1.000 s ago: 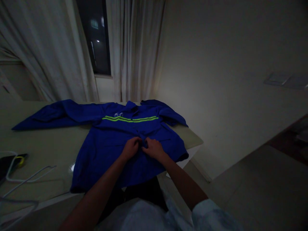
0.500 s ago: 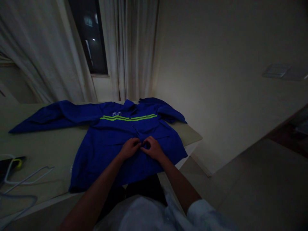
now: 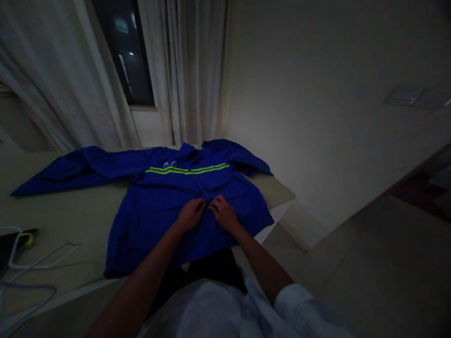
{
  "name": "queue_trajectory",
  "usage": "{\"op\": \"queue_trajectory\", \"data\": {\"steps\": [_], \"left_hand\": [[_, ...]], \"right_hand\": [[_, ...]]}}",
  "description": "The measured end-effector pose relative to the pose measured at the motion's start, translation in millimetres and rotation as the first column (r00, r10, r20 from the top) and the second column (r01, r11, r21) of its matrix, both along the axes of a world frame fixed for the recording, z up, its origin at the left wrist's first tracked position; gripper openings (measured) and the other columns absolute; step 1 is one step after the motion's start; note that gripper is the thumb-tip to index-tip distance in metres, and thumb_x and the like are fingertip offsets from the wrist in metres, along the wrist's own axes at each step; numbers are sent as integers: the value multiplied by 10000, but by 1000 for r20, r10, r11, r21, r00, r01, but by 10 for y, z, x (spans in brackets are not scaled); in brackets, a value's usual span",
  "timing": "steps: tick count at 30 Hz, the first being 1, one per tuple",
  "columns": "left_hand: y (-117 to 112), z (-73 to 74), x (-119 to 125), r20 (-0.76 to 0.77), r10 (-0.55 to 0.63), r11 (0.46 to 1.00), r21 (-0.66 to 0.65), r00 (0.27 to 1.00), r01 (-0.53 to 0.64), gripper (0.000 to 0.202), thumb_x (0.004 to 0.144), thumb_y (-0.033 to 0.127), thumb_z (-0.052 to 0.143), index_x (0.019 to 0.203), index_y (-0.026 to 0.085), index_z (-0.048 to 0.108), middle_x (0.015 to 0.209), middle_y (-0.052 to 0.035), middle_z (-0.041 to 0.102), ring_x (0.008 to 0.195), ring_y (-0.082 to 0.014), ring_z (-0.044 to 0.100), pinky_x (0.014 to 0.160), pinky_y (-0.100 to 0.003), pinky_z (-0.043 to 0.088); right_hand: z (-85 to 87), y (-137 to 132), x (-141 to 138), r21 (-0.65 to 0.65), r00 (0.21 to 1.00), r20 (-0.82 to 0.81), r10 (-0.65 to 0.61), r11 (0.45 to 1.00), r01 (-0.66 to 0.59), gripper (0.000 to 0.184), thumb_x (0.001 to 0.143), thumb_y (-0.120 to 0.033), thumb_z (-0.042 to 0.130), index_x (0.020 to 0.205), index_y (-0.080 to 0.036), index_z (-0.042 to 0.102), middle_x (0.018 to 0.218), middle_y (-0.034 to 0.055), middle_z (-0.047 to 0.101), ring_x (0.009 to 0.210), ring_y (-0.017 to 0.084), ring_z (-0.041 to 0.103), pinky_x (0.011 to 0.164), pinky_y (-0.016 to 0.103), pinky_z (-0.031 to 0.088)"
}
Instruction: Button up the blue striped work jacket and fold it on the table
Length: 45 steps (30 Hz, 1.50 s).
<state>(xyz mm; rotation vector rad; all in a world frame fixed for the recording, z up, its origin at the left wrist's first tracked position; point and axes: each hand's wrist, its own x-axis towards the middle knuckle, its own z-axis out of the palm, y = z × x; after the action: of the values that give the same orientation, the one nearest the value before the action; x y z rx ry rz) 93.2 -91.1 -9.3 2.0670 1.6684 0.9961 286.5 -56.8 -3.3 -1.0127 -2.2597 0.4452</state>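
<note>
A blue jacket (image 3: 151, 197) with two yellow-green stripes across the chest and a small white emblem lies front up, its left-side sleeve stretched out over the table and the other sleeve folded back. At the middle of its front, below the stripes, my left hand (image 3: 191, 213) pinches the cloth along the front opening. Close beside it, my right hand (image 3: 223, 213) has its fingers bent and gathered on the same edge. The fingertips nearly meet. Whatever small part of the front they hold is hidden by the fingers and the dim light.
The jacket covers much of a pale table (image 3: 70, 211). White wire hangers (image 3: 45, 265) and a dark item with a yellow part (image 3: 28, 240) lie at the left. Curtains (image 3: 183, 70) hang behind, and a wall (image 3: 299, 117) stands to the right.
My right hand's fingers have closed from a rounded loop to a flatter bend at the front edge. My left hand stays almost in place. The view has shifted slightly.
</note>
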Motion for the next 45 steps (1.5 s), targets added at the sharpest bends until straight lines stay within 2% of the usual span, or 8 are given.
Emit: {"op": "queue_trajectory", "data": {"steps": [7,13,20,26,34,40,45], "left_hand": [[-37,66,50,-50,60,998,-25,997,-61,222,1044,291,422,906,245,589,849,-45,706,776,-226,662,725,-318,391],[-48,74,64,-102,108,993,-28,989,-111,222,1052,306,432,938,242,611,896,-76,728,844,-248,677,743,-322,388],[-54,113,62,-79,132,989,-61,988,-137,265,1056,329,430,883,247,614,822,-44,719,774,-218,677,708,-306,391],[-59,127,66,-57,142,988,-60,988,-145,254,1036,323,444,858,245,608,826,-50,711,788,-221,664,716,-305,394],[-44,109,22,26,70,997,-42,997,-69,260,1014,346,454,838,245,615,798,-22,703,752,-201,650,710,-285,429],[-33,83,-5,82,21,1000,-11,996,-20,295,995,391,470,882,223,683,844,-39,749,798,-210,689,737,-294,455],[-10,52,-12,105,34,999,-11,994,-33,334,962,451,508,853,211,712,811,-43,752,763,-215,683,709,-302,450]], "right_hand": [[-7,24,-32,-20,1000,-6,19,1000,-19,90,1043,-275,589,1064,-241,670,1227,49,512,960,163,613,848,299,518],[-36,70,-45,-64,998,-49,39,997,-42,83,1033,-256,592,990,-227,657,1126,27,517,933,152,588,841,286,491],[-45,128,-43,-78,991,-110,75,993,-84,82,978,-231,664,902,-202,662,1029,12,528,875,141,570,808,281,462],[-58,178,-69,-92,983,-161,90,990,-105,106,925,-210,718,837,-185,665,968,1,532,824,129,559,786,272,461],[-46,156,-84,-86,987,-148,67,993,-80,59,895,-195,733,857,-189,688,966,5,554,827,136,583,771,272,469],[-43,150,-87,-89,988,-146,46,994,-60,70,869,-200,754,852,-189,687,965,5,562,783,127,563,735,264,466],[-44,129,-91,-76,984,-172,52,995,-66,78,855,-174,747,828,-183,674,952,4,564,800,132,578,742,268,470]]}}
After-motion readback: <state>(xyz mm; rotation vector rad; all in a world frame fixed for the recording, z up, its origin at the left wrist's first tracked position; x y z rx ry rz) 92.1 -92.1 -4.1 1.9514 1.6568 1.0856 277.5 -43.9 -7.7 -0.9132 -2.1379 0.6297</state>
